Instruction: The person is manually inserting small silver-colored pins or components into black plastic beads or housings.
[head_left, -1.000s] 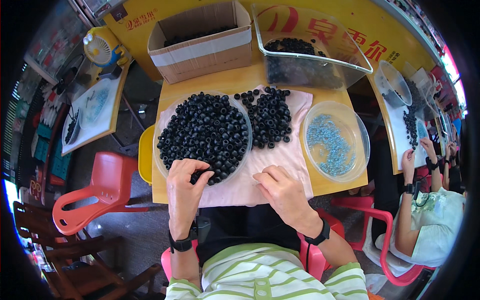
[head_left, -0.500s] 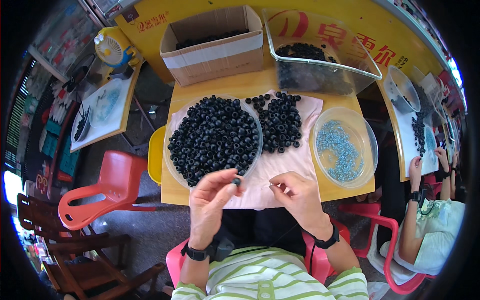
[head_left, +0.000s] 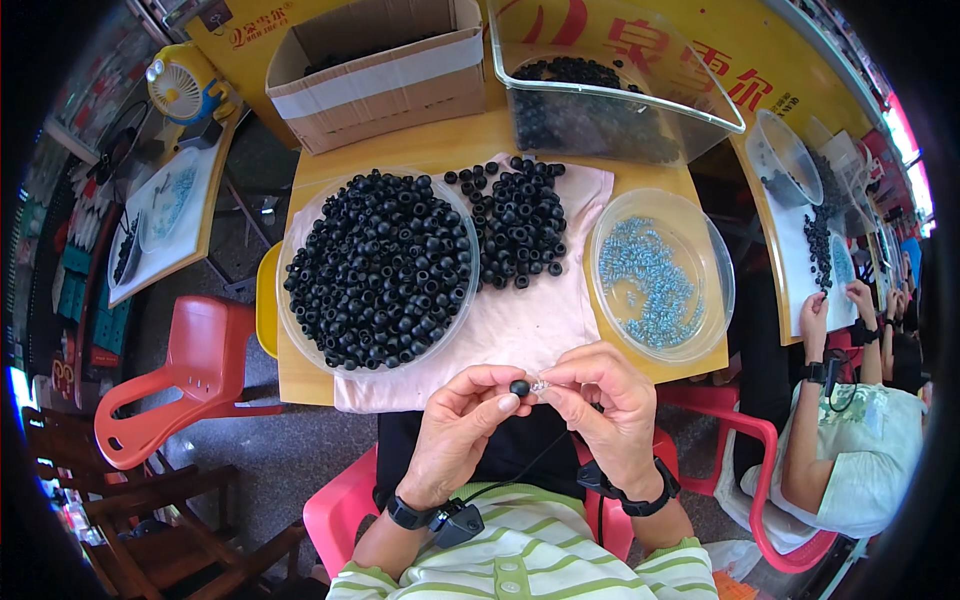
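My left hand (head_left: 465, 425) pinches a round black bead (head_left: 519, 387) between thumb and fingertips at the table's front edge. Meeting it, my right hand (head_left: 606, 410) grips a tiny clear or whitish piece (head_left: 539, 388) right beside the bead; its exact kind is too small to make out. Beyond my left hand, a clear round tub (head_left: 474, 285) is heaped with black holed beads (head_left: 380, 265). More loose black beads (head_left: 522, 215) lie on a pink cloth (head_left: 540, 325). To the right, a clear round tub (head_left: 597, 290) holds small pale-blue pieces (head_left: 655, 285).
At the back stand a cardboard box (head_left: 385, 100) and a clear plastic bin (head_left: 620, 100), both with black beads inside. An orange chair (head_left: 205, 350) is at the left, near a side table with a yellow fan (head_left: 180, 90). Another person (head_left: 850, 440) works at the right-hand table.
My two hands have come together, bringing the black bead against the small piece in my right hand. The whole view has shifted, so the table appears further left and higher.
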